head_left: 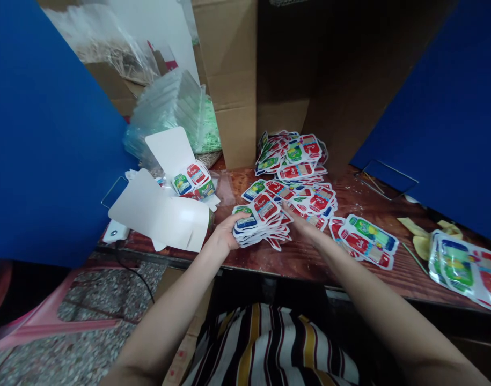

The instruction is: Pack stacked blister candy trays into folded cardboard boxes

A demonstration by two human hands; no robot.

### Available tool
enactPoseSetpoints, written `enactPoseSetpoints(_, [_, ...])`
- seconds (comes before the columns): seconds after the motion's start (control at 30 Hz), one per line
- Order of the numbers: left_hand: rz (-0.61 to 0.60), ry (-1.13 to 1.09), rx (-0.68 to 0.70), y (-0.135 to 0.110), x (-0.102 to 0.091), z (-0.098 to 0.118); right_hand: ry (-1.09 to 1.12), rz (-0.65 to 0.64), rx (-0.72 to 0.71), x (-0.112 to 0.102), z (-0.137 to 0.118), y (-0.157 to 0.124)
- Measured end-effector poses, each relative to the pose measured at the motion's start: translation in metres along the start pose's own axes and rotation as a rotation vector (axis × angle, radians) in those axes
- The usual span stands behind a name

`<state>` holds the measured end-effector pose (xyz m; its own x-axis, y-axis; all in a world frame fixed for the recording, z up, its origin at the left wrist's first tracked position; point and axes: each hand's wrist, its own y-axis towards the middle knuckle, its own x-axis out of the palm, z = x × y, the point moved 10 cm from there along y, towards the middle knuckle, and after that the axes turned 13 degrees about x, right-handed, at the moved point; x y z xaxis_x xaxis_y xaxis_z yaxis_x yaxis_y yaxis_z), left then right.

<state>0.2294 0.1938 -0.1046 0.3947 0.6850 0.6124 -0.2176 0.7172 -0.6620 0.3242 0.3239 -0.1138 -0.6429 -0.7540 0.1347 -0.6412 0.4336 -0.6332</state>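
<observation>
My left hand (pixel 225 231) grips a thick stack of printed die-cut cards (pixel 261 222) showing red and green bottle pictures, thumb on top at the stack's left end. My right hand (pixel 303 222) reaches to the stack's right side, fingers stretched flat over the cards lying there. A larger loose heap of the same cards (pixel 295 161) lies behind on the brown wooden table (pixel 293 257). Two filled clear packets with bottle cards (pixel 368 241) lie to the right of my right hand.
Folded white card blanks (pixel 160 212) lie at the left, some with bottle cards on them. Clear plastic bags (pixel 168 107) and a cardboard box (pixel 229 80) stand behind. Blue panels (pixel 39 134) flank both sides. More filled packets (pixel 466 271) sit at far right.
</observation>
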Motion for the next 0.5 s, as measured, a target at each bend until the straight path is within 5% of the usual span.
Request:
enactPoseSetpoints(0.1, [-0.033, -0.004, 0.008, -0.001, 0.004, 0.001, 0.104, -0.106, 0.156, 0.014, 0.016, -0.005])
enactPoseSetpoints(0.5, [-0.051, 0.012, -0.020, 0.000, 0.003, -0.007, 0.149, -0.025, -0.002, 0.020, -0.004, -0.015])
